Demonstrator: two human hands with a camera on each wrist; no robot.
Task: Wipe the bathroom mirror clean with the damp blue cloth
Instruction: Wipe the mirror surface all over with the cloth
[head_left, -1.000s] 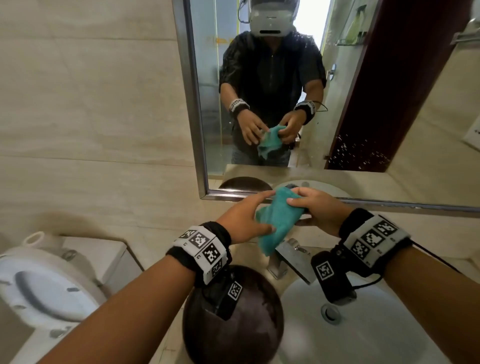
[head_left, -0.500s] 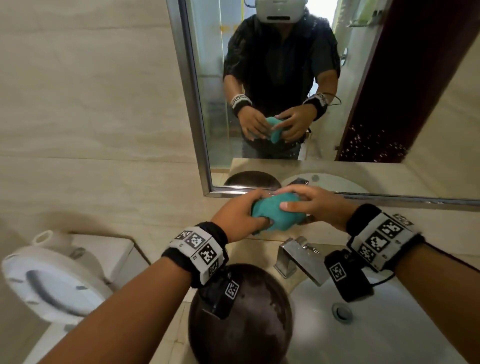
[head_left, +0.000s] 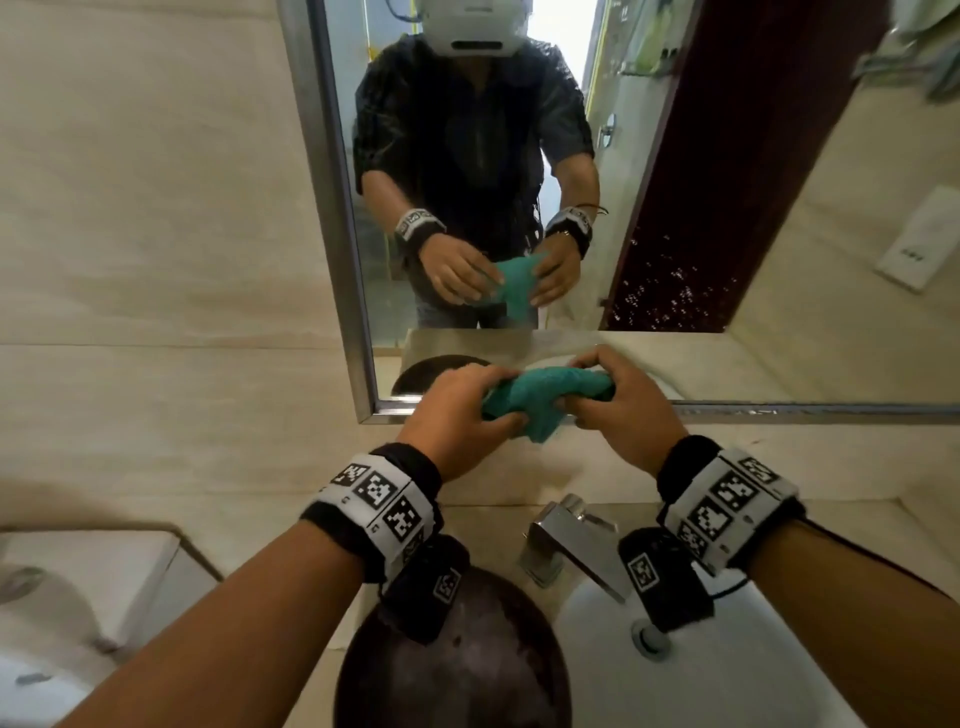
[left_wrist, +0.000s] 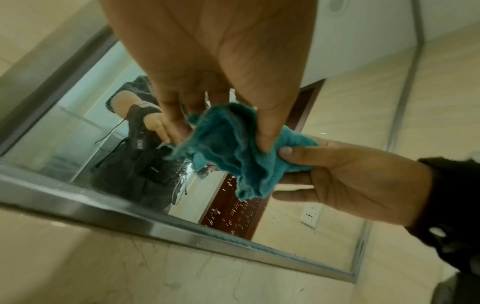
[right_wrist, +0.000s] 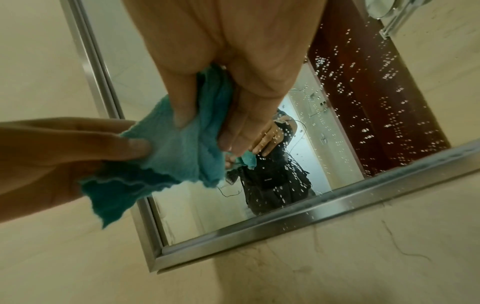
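Note:
Both hands hold the teal-blue cloth (head_left: 540, 397) in the air, just in front of the mirror's lower edge. My left hand (head_left: 462, 415) pinches its left end and my right hand (head_left: 618, 400) grips its right end, so the cloth is stretched between them. In the left wrist view the cloth (left_wrist: 228, 148) is crumpled under my thumb, with the right hand (left_wrist: 337, 170) coming in from the right. In the right wrist view the cloth (right_wrist: 176, 152) hangs from both hands. The mirror (head_left: 727, 171) has a steel frame and water droplets (right_wrist: 363, 102) on its glass.
Below the hands are a chrome tap (head_left: 571, 540) and a white basin (head_left: 597, 675). A dark round bowl (head_left: 452, 660) sits left of the basin on the counter. A white toilet (head_left: 78, 613) stands at the lower left. Beige tiled wall (head_left: 156, 208) surrounds the mirror.
The cloth, first hanging loose and then balled between the hands, is now pulled out sideways between them. Both hands have risen slightly toward the mirror's lower frame.

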